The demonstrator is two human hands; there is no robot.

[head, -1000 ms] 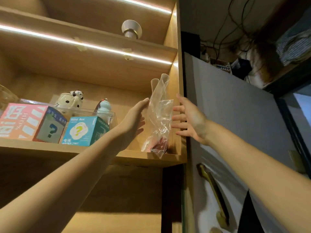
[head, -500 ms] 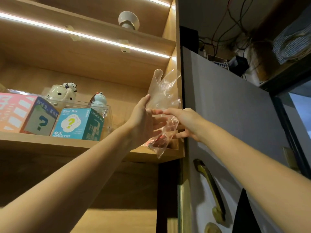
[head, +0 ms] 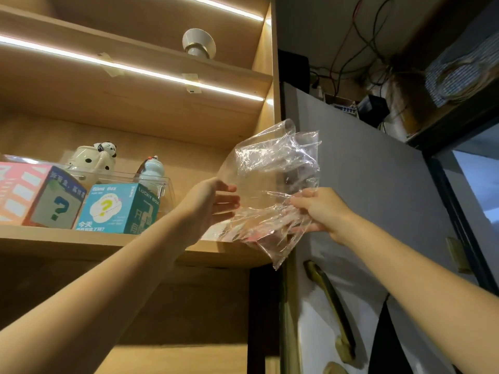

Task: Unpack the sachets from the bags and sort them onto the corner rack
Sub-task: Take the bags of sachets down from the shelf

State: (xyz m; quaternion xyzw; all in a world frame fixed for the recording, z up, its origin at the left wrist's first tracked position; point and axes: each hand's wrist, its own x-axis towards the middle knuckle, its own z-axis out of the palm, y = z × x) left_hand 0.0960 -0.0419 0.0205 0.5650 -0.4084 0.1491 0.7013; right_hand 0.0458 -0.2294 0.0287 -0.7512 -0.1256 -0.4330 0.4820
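A crumpled clear plastic bag hangs in the air in front of the right end of the wooden shelf. Something red shows through its lower part, too blurred to name. My right hand grips the bag's right side, fingers curled into the plastic. My left hand reaches up on the bag's left side with straight fingers that touch the plastic.
On the shelf stand a pink box and a teal Blind Box, with a clear bin and figurines behind. A grey door with a brass handle is on the right. Loose wires hang above it.
The bag stood upright on the shelf's right end between my two open hands. My right hand took hold of it and has pulled it off the shelf, down and to the right.
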